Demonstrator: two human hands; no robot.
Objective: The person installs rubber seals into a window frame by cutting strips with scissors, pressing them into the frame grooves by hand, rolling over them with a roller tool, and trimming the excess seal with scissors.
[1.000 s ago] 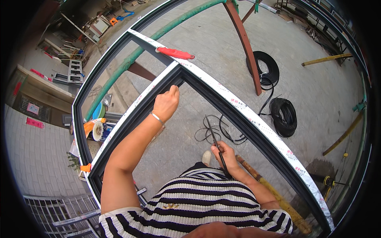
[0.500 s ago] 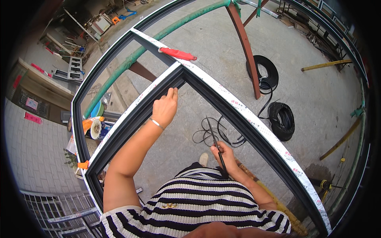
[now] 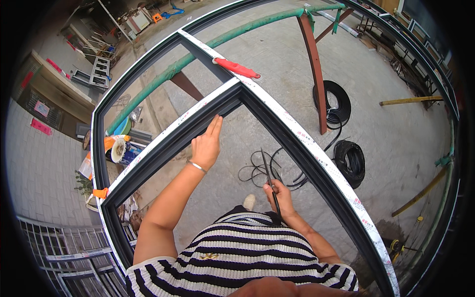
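Observation:
The fingers of my left hand (image 3: pixel 206 146) are stretched out together, their tips against the black inner channel of a large window frame (image 3: pixel 185 129). The frame has white printed film on its faces. Lower down, inside the frame opening, my right hand (image 3: pixel 280 197) is closed around a long, thin black strip (image 3: pixel 268 168) that points up and away from me. Its exact kind is hard to make out. A red-handled tool (image 3: pixel 236 68) lies on the frame's crossbar, and an orange clip (image 3: pixel 100 193) sits at its left corner.
Thin black cord (image 3: pixel 257 171) lies in loose loops on the concrete floor. Two black coils, one upper (image 3: pixel 336 104) and one lower (image 3: pixel 350 163), lie to the right. A green-wrapped pole (image 3: pixel 232 32) and a brown leg (image 3: pixel 312 74) stand under the frame. Buckets (image 3: pixel 118 150) are at left.
My left fingertips have moved down along the frame's inner channel, away from the corner. My right hand keeps its grip on the black strip. The whole view has shifted slightly.

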